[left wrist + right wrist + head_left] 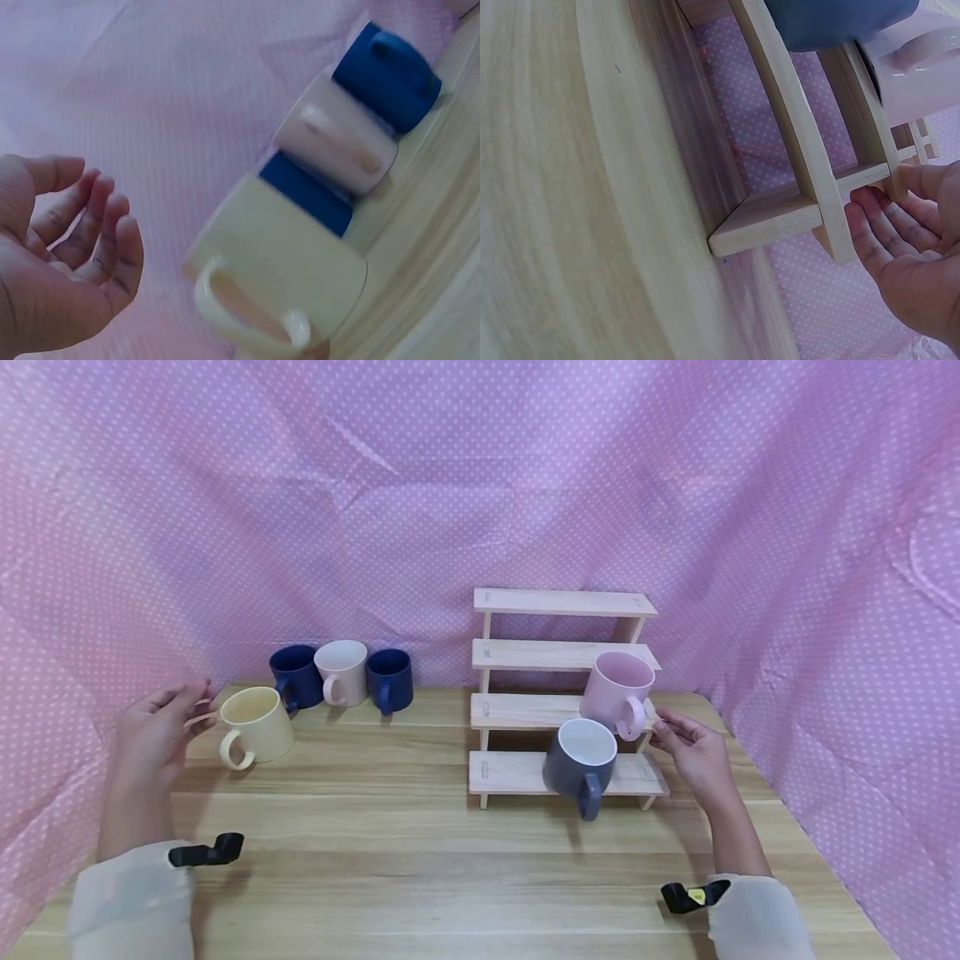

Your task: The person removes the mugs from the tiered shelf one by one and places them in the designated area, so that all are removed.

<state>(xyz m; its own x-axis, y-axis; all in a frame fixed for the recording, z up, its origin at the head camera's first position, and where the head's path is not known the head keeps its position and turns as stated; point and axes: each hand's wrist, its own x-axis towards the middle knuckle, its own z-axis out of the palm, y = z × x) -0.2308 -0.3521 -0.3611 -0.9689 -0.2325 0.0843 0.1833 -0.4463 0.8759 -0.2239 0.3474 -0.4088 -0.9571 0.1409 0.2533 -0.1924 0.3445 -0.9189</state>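
At the left, my left hand (157, 731) is beside a pale yellow mug (264, 727), its fingers loosely bent. In the left wrist view a gap separates that hand (64, 270) from the yellow mug (289, 251), and nothing is in it. My right hand (699, 753) pinches the right end of the second-lowest step of a wooden tiered rack (517, 782). The right wrist view has the thumb and fingers at that step's end. A pink mug (611, 689) stands on this step; a grey mug (573, 772) with a white inside is on the lowest step.
Behind the yellow mug stand a dark blue mug (300, 681), a whitish-pink mug (348, 681) and another dark blue mug (393, 681) in a row. Pink dotted cloth (420, 527) hangs around the wooden table (405, 868) at the back and sides.
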